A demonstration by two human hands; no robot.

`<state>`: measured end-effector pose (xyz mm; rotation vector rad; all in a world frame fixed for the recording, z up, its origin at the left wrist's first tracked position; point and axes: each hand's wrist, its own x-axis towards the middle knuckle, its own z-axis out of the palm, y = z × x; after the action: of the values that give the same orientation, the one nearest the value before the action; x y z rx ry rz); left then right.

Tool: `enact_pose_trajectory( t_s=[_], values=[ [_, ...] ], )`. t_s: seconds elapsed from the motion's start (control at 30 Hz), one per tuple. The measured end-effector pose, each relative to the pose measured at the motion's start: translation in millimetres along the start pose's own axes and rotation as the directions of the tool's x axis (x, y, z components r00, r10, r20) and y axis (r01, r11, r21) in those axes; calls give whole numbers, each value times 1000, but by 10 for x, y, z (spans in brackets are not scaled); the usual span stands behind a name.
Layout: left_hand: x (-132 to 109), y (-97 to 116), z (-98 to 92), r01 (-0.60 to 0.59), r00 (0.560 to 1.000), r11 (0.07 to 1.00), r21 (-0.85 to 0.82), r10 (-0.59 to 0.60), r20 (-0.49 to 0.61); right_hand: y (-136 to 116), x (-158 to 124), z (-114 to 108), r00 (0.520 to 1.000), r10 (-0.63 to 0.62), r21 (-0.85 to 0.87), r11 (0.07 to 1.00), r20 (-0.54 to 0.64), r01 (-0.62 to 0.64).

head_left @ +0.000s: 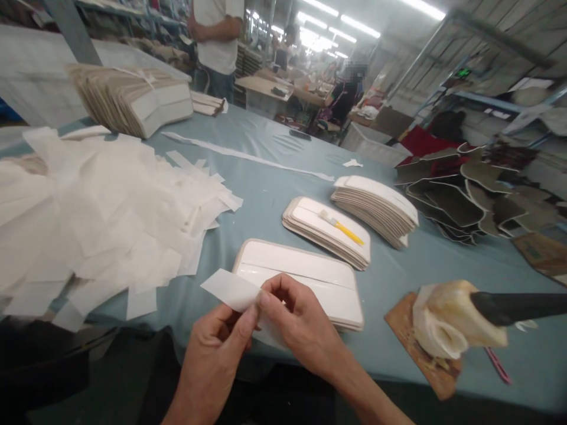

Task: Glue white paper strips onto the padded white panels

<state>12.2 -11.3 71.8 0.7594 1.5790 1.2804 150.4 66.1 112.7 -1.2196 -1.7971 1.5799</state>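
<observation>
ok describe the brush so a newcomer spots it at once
On the blue-green table, right of the paper heap, find the middle of three panel stacks. The brush lies on top. Its yellow handle sets it apart from the white around it.

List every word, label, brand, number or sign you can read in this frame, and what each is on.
None can be read.
Green lit spot at upper right: too small and blurred to tell whether it is lettering.
Brown board at the right edge: faint marks, too blurred to read.
White strip being held: no lettering visible.
Yellow-handled brush: no legible marking.
</observation>
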Motion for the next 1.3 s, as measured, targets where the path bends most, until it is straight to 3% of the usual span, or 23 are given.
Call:
enact_pose_trajectory(
  t_s=[0.23,0.4,0.53,0.67,0.73,0.8,0.87,0.93,0.97,1.2,1.3],
  values=[
    [-100,-6,359,-50,994,996,-79,57,89,70,-134,-24,995,61,46,997,-77,-57],
    [-77,-1,421,-43,992,997,-67,50,113,100,-29,-67,990,119,80,990,-69,-114],
    [-21,65,467,7,991,996,-90,5,131,78,96,-85,985,123,21,992,-119,-122],
    [27,90,482,-31,976,998,-55,43,213,20,253,-142,983,96,-61,992,-159,-106],
    [23,61,448,-130,952,991,14,121,281,20,346,-196,982,26,-164,985,-187,-57],
    [9,13,383,-368,899,923,115,322,298,47,430,-256,982,-5,-253,967,-186,-43],
    [6,-36,296,-631,774,740,235,575,267,83,493,-306,986,9,-312,948,-168,-62],
    [28,-68,202,-756,647,565,330,720,250,106,529,-335,989,34,-346,934,-143,-83],
    [49,-75,157,-774,617,521,359,748,245,110,540,-341,991,47,-360,928,-127,-91],
    [163,-94,-72,-776,583,437,455,772,253,70,589,-315,989,104,-468,872,-102,-140],
    [158,-118,-126,-760,595,433,485,763,251,57,605,-311,985,108,-498,852,-133,-161]
  ],
)
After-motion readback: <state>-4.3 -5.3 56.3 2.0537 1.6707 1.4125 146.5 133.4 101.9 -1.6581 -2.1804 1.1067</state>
